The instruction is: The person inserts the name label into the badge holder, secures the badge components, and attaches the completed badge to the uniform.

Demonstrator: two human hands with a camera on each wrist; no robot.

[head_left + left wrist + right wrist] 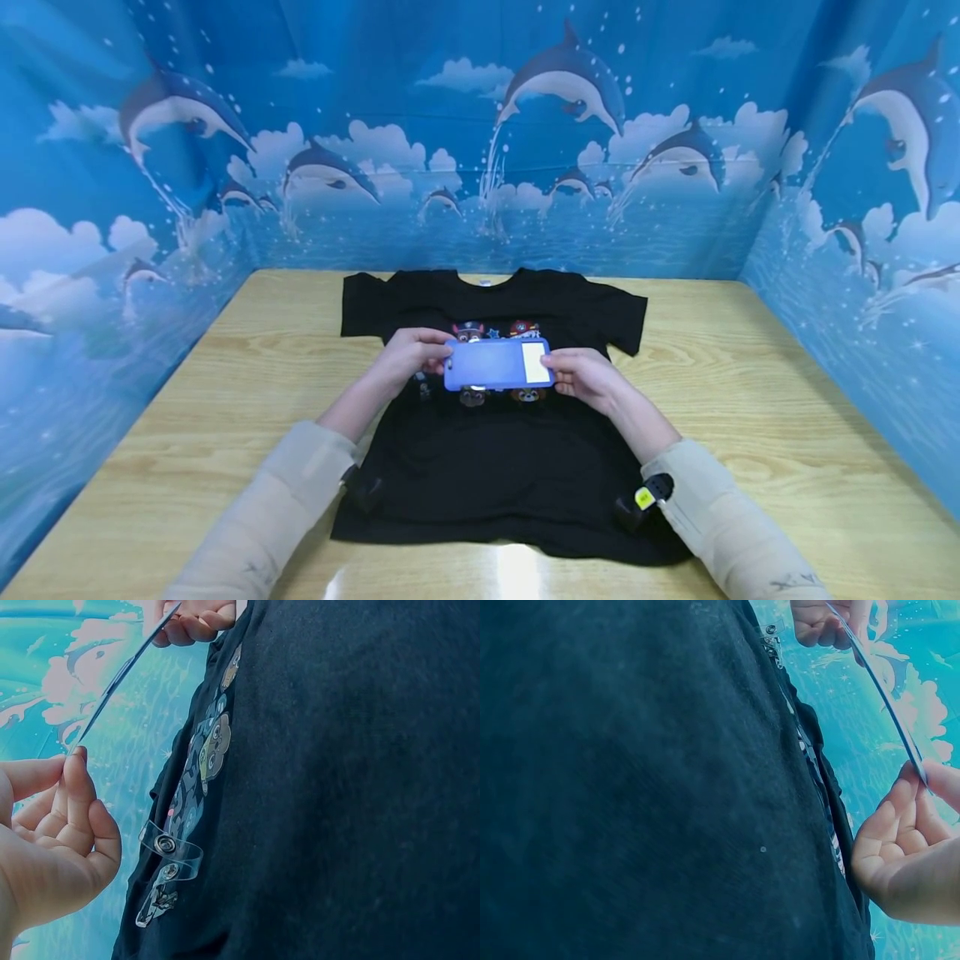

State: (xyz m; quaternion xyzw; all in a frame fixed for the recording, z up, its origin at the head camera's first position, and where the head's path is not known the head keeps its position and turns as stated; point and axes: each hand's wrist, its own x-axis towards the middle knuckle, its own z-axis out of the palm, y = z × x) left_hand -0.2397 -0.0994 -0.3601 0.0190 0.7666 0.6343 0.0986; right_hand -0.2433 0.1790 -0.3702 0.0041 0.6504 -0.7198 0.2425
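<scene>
A flat blue-purple card holder with a white panel at its right end is held level above a black T-shirt. My left hand pinches its left end between thumb and fingers. At the opposite end, my right hand pinches the corner by the white panel. Both wrist views show the holder edge-on, as a thin strip between the two hands. On the shirt below my left hand lies a badge clip with a clear snap strap, apart from the fingers. The holder covers part of the shirt's cartoon print.
The T-shirt is spread on a wooden table, neckline away from me. A blue dolphin-print curtain closes off the back and both sides. A black band with a yellow tag is on my right wrist.
</scene>
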